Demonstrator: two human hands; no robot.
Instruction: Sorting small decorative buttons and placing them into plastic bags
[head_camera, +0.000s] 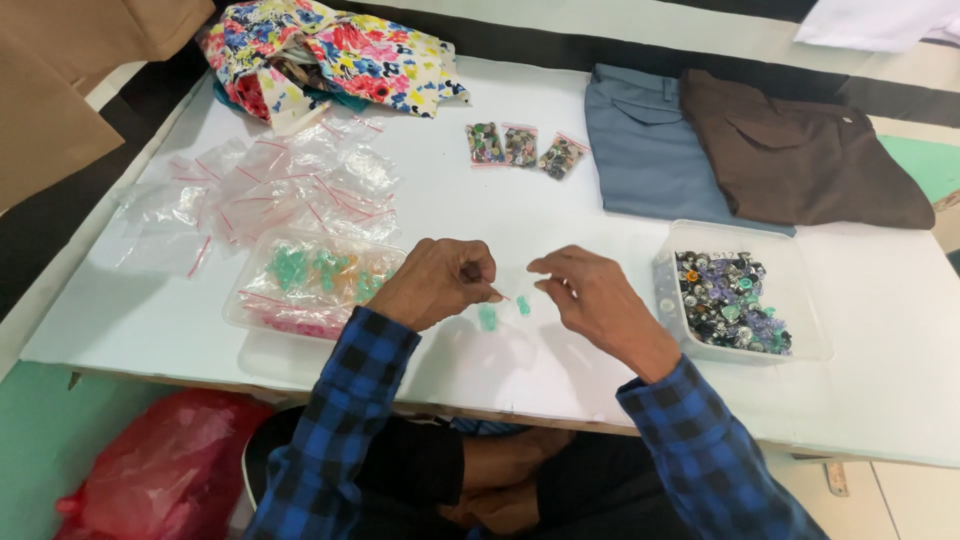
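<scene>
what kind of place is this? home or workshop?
Likely a small garment or tailoring workshop. A white table holds a tub of mixed buttons, a pile of empty zip bags, folded trousers and floral cloth. Both hands work a small clear bag holding green pieces.

Glossy clear plastic bags (270, 190) and tubs (812, 300) lie on a smooth matt white board (500, 220) beside soft cloth trousers (800, 150).

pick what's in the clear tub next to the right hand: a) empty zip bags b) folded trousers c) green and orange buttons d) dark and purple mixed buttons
d: the clear tub beside the right hand holds a heap of dark, purple and silvery buttons.
</scene>
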